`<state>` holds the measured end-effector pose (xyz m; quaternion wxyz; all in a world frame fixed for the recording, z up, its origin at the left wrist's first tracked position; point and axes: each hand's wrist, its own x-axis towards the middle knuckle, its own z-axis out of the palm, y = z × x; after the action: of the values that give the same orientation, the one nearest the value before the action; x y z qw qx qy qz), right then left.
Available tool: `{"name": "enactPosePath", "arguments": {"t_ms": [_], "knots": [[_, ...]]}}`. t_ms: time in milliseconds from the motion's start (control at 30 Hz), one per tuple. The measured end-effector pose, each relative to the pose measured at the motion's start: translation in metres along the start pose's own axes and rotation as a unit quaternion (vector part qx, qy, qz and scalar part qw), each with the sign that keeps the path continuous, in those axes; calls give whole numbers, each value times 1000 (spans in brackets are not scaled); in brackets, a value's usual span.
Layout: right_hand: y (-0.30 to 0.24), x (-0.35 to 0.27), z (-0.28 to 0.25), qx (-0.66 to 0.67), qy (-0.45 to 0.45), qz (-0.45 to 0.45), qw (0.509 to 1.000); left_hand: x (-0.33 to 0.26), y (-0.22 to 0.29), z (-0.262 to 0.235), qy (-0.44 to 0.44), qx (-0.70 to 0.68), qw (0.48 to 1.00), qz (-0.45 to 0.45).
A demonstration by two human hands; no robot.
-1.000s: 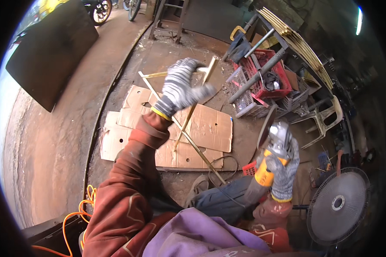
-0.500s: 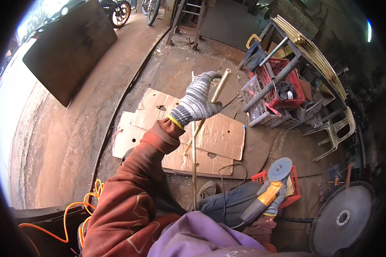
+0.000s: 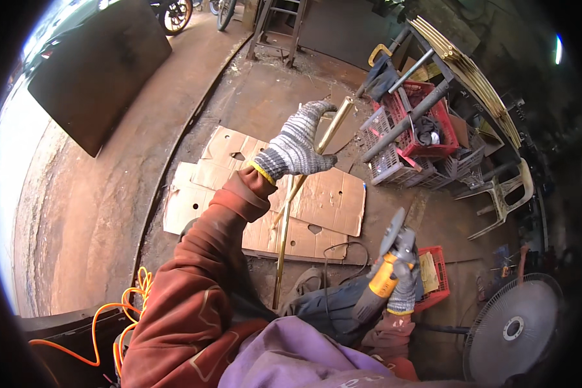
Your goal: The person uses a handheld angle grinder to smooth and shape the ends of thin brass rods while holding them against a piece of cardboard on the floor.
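Note:
My left hand (image 3: 297,145), in a grey-and-white knit glove with a yellow cuff, is stretched out ahead with its thumb and fingers curved loosely around a brass-coloured tube (image 3: 333,131). The tube slants from upper right to lower left. A second brass-coloured tube (image 3: 280,265) crosses beneath it and runs down toward my legs. At the right, my right hand (image 3: 403,284), in a matching glove, grips a yellow-and-grey angle grinder (image 3: 383,279). The grinder's disc (image 3: 392,231) is tilted, nearly edge-on, and apart from both tubes.
Flattened cardboard (image 3: 330,200) lies on the floor ahead. A red crate (image 3: 434,271) sits beside my right hand, near a round fan (image 3: 514,328). Crates (image 3: 427,152) stand under a rack holding several brass-coloured tubes (image 3: 475,71). Orange hose (image 3: 97,323) coils at left; a cable (image 3: 330,255) lies near my foot.
My right hand has lifted the grinder and turned it, so the disc has swung left and up from face-on to nearly edge-on. My left hand stays around the tube, almost unmoved.

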<state>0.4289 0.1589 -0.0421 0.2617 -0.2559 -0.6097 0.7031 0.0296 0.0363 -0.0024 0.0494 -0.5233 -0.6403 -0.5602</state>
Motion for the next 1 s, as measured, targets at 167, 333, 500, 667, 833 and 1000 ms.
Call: {"name": "enactPosePath", "arguments": {"t_ms": [167,333,500,667,833,1000], "knots": [[-64,28,94,-287,-8,-219,932,3,-11,5,15,50,997,53],[-102,52,152,-468,-48,-323,821,3,-16,6,34,76,994,74],[-103,70,166,-610,-46,-327,720,3,-23,8,52,87,992,74],[-116,80,172,-589,-62,-353,724,2,-17,6,31,88,994,61],[-117,77,163,-576,-38,-352,737,1,-15,10,56,94,992,57],[-115,77,152,-602,-58,-330,725,2,-17,10,65,107,989,82]]}}
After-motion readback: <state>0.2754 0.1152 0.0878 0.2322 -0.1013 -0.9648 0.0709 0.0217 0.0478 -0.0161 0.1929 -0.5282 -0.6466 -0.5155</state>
